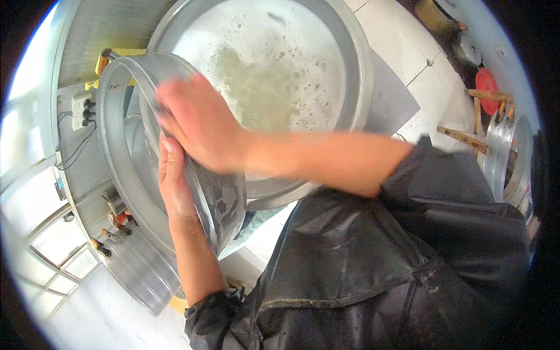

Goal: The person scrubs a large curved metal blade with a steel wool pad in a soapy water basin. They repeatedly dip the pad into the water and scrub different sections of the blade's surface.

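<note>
A large, shallow round metal vessel [223, 205], probably a steamer tier or pan, is tilted on its side above the left part of a wide metal basin [361, 87]. My left hand [173, 175] grips its edge, thumb up and wet. Just above it, my right hand [201, 116] is curled against the vessel's upper edge and blurred. Whether it holds a cloth or pad is hidden. Whitish foam and cloudy water [258, 87] fill the basin. Wet streaks mark the vessel's lower wall.
Left, a socket strip [81, 111] with plugs and cords is on the wall. Metal tiers with wooden handles [140, 258] stand below. At right are a metal drum [498, 153], wooden bars [463, 139], a red round object [486, 89] and pots [466, 48] beside the tiled floor [407, 57].
</note>
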Tool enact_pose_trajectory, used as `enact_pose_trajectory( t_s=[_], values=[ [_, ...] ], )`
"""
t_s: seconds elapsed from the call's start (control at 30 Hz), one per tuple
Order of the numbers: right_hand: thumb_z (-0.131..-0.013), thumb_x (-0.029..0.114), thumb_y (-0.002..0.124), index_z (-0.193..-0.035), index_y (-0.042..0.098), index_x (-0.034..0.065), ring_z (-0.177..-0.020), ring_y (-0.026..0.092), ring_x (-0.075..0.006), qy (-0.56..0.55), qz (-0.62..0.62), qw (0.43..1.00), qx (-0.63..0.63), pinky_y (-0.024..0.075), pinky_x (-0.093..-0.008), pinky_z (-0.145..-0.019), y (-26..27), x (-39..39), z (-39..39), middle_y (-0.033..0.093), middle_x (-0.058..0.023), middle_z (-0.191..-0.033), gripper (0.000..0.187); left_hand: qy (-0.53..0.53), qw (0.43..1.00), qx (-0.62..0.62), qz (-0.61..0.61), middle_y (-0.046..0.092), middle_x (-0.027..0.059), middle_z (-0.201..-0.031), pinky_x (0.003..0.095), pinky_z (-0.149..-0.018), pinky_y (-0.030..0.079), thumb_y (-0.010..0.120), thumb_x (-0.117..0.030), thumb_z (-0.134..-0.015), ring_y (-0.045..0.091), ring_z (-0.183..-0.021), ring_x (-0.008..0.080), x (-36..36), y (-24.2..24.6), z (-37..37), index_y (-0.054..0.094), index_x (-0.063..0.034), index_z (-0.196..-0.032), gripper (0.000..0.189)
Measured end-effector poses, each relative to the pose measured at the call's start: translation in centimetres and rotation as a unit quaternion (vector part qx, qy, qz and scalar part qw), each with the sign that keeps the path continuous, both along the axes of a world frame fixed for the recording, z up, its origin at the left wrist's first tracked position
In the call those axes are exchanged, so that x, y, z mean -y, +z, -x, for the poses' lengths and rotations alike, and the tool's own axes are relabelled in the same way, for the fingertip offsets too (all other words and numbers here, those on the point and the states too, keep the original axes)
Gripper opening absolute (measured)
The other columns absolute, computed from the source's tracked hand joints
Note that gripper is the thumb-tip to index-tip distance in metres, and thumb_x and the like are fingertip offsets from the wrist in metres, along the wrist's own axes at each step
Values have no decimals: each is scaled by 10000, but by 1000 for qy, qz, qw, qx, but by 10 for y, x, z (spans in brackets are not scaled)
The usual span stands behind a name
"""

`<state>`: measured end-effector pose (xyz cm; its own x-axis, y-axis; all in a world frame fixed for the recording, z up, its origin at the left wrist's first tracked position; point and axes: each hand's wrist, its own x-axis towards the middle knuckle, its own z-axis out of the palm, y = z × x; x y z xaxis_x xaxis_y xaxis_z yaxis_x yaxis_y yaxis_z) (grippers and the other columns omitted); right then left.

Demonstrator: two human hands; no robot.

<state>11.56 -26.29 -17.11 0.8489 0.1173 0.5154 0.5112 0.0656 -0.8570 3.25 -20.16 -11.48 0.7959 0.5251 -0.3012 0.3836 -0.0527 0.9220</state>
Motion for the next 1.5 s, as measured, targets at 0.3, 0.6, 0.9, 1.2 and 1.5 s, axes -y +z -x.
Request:
enact_pose_trajectory(
  t_s=[0.3,0.6,0.9,1.2,1.5],
  values=[
    [-801,140,570,-958,500,-13,-816,494,-390,-54,37,998,2,401,-485,-734,7,-7,-24,543,-212,-867,230,-103,992,-1,75,565,74,-1102,279,-891,389,559,16,-571,538,-1004,177,10,6,10,428,-11,-1271,713],
    [-834,158,519,-848,581,-24,-868,521,-372,-33,93,995,15,431,-461,-782,15,-1,-23,543,-222,-942,193,-121,988,-6,100,566,82,-1102,269,-883,404,553,44,-571,555,-988,181,3,3,15,431,17,-1243,683],
    [-837,177,505,-978,519,-61,-901,502,-392,16,163,986,-25,421,-458,-821,14,-7,-28,494,-237,-1012,277,-114,987,2,110,565,76,-1085,285,-900,385,567,43,-562,530,-1010,174,1,0,25,438,21,-1231,681],
    [-887,311,462,-998,562,-85,-1052,499,-385,84,475,872,-85,393,-474,-887,-69,-17,-102,491,-266,-1142,424,-108,993,-10,47,549,89,-1144,283,-924,378,597,6,-534,525,-1037,197,4,4,28,394,2,-1306,798],
    [-847,327,510,-1055,513,-18,-895,575,-331,196,470,855,-102,426,-382,-847,-111,24,-78,591,-224,-936,403,-94,995,22,16,523,75,-1204,276,-920,368,592,-98,-754,500,-1073,171,-6,9,-5,397,-22,-1321,604]
  ],
)
